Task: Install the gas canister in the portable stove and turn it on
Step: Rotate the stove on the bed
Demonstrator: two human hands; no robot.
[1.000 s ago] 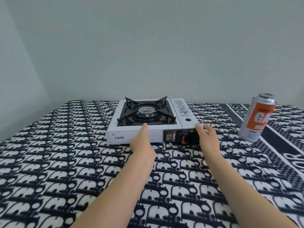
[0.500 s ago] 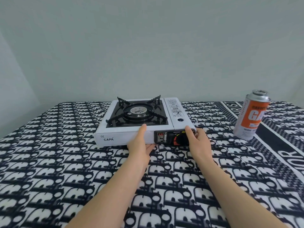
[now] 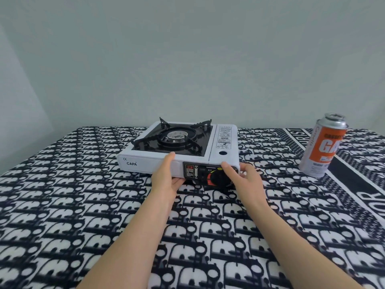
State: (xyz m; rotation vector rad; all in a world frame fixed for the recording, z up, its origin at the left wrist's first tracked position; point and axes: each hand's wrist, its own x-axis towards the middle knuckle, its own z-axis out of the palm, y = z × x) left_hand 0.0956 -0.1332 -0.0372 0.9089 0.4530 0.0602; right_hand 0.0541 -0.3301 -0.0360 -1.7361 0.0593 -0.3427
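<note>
1. The portable stove is a flat white box marked "CAPA", with a black burner grate on top and a black control panel with a red-marked knob on its front right.
2. The gas canister, silver with an orange label, stands upright well right of the stove, uninstalled.

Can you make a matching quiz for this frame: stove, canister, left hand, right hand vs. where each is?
Things:
1. stove
2. canister
3. left hand
4. right hand

Places:
A. at the knob end of the stove front
B. upright on the cloth, right of the stove
C. flat on the cloth, centre
D. on the stove front, left of the control panel

Pairs: 1-C, 2-B, 3-D, 4-A
</note>
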